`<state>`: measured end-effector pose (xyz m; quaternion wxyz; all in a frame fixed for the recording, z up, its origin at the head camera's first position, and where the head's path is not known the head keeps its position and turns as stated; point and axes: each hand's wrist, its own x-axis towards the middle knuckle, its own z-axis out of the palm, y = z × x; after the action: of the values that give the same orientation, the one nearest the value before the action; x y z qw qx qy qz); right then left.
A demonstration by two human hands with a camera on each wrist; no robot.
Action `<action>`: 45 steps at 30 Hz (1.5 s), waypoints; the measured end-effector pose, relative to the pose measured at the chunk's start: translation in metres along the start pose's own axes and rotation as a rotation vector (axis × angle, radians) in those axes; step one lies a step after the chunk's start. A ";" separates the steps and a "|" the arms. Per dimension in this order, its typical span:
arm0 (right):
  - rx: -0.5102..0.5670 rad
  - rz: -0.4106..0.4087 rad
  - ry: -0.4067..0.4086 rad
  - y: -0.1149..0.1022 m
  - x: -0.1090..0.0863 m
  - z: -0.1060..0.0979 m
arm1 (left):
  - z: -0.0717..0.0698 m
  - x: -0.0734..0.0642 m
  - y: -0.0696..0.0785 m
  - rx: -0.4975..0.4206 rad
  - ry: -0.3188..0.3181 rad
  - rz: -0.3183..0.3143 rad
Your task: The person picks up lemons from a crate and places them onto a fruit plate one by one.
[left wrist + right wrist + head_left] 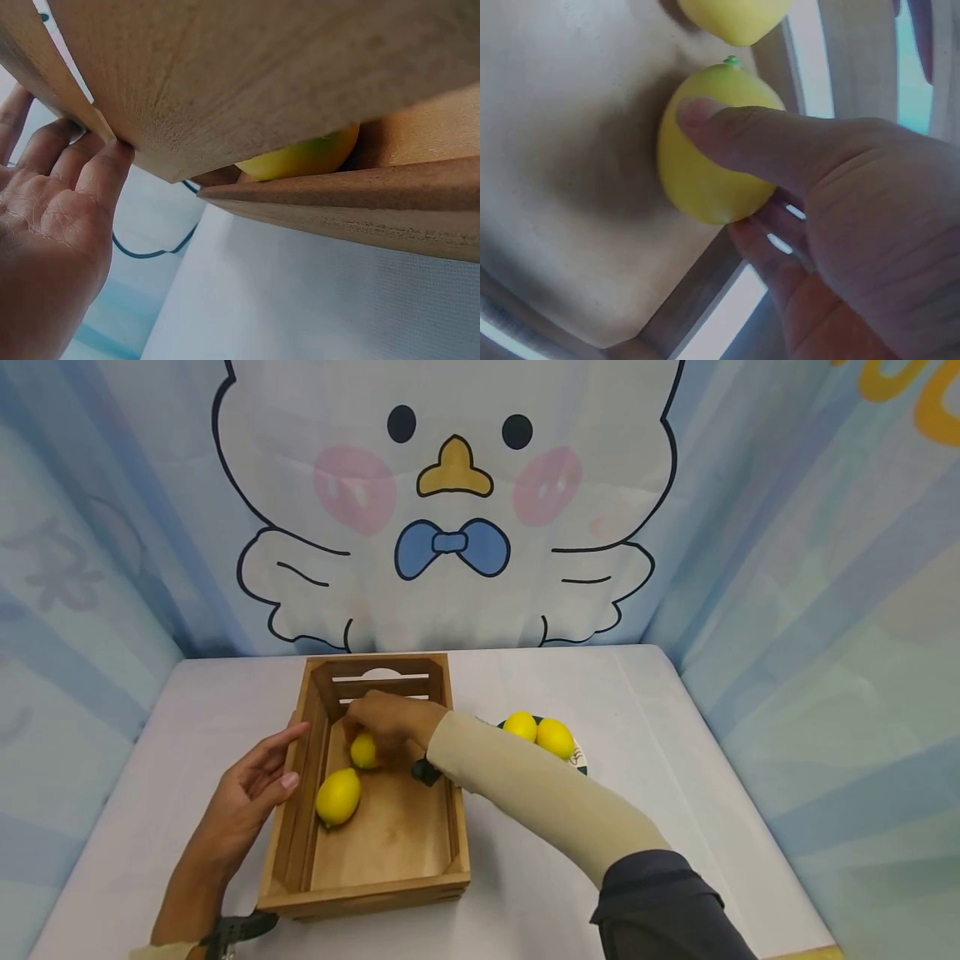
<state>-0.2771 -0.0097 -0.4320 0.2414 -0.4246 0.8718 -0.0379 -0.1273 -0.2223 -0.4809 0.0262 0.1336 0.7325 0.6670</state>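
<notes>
Curtains (592, 485) bearing a big cartoon bird stand behind and beside a white table (645, 702). On it sit a wooden crate (401, 852) and, to the right, a plate (581, 766) with two lemons (555, 739) showing, partly hidden by the right arm (547, 797). That arm slants in from the lower right, its hand down inside the crate's far part. The right hand (393, 722) pinches one lemon (712, 176) between thumb and fingers; another (338, 797) lies nearer, by the left wall. The left hand (251, 781), fingers extended, touches that wall from outside.
</notes>
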 end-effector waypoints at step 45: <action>0.644 -0.416 -0.135 0.006 -0.004 -0.009 | 0.003 0.000 0.004 -0.029 0.009 -0.048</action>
<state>-0.2836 -0.0035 -0.4242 0.4064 -0.4966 0.6926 -0.3295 -0.1255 -0.2192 -0.4768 0.0408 0.1128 0.7258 0.6774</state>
